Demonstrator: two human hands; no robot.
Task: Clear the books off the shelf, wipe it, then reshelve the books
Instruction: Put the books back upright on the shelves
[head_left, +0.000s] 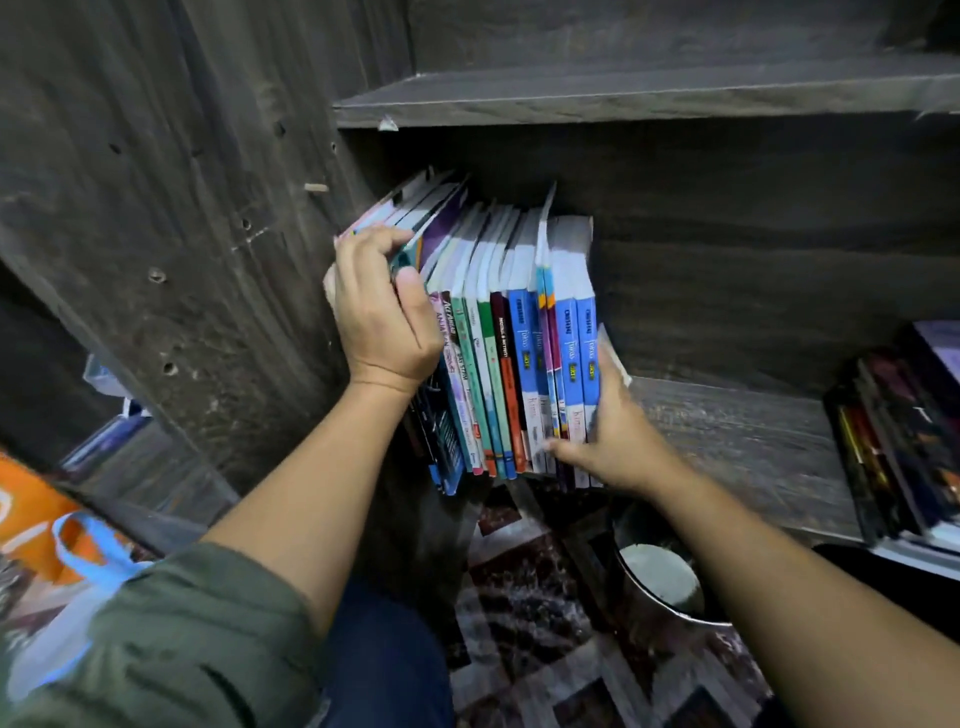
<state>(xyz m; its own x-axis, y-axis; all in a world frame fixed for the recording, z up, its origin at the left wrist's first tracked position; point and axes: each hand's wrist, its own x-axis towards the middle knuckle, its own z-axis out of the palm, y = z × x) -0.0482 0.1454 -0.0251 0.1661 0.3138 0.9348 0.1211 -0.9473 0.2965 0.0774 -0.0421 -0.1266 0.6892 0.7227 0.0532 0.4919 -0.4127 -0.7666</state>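
I've got the row of books (519, 353) squeezed between both hands at the left end of the shelf (727, 441): my left hand (384, 322) curls over the tops of the end ones, and my right hand (608, 441) grips the far side, thumb across the spine bottoms. The spines hang past the front edge, so I judge the whole batch is either coming off or going back; no cloth shows, so I can't tell which. They're thin, glossy paperbacks with soft, bowed pages, and the board is dark, rough-grained wood.
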